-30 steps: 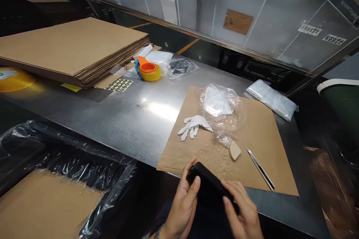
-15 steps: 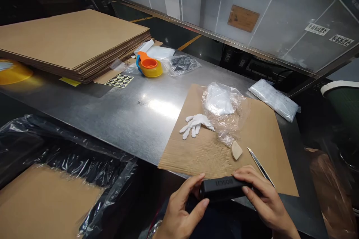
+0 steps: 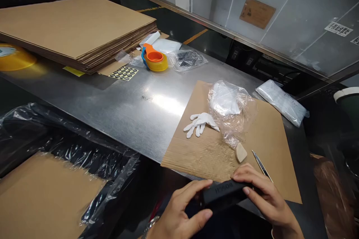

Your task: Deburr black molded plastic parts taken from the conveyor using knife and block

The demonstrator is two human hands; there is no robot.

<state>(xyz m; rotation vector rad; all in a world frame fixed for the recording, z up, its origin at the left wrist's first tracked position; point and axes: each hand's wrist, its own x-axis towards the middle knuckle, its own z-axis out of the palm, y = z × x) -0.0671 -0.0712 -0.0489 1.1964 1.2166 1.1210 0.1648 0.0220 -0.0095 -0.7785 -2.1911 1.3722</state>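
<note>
Between my hands, at the near edge of the table, is an elongated black plastic part (image 3: 223, 193) with BOSCH lettering on its side. My left hand (image 3: 183, 209) grips its left end between thumb and fingers. The right end is pinched by my right hand (image 3: 265, 194), fingers over the top and thumb on the near face. Its underside is hidden. Just beyond lie a small beige pad (image 3: 241, 152) and a slim cutter knife (image 3: 261, 165), on a cardboard sheet (image 3: 196, 157). A white glove (image 3: 201, 123) rests on the same sheet, apart from my hands.
A clear plastic bag (image 3: 230, 104) with white contents lies on the cardboard. Farther left are an orange tape dispenser (image 3: 155, 59), a sticker sheet (image 3: 123, 73) and stacked cardboard (image 3: 75, 33). A plastic-lined box (image 3: 120, 179) stands at lower left; a white packet (image 3: 282, 101) lies right.
The black part is tilted more, its left end lower and its right end raised. Both hands still hold it. The view has shifted slightly, so most table items appear farther right.
</note>
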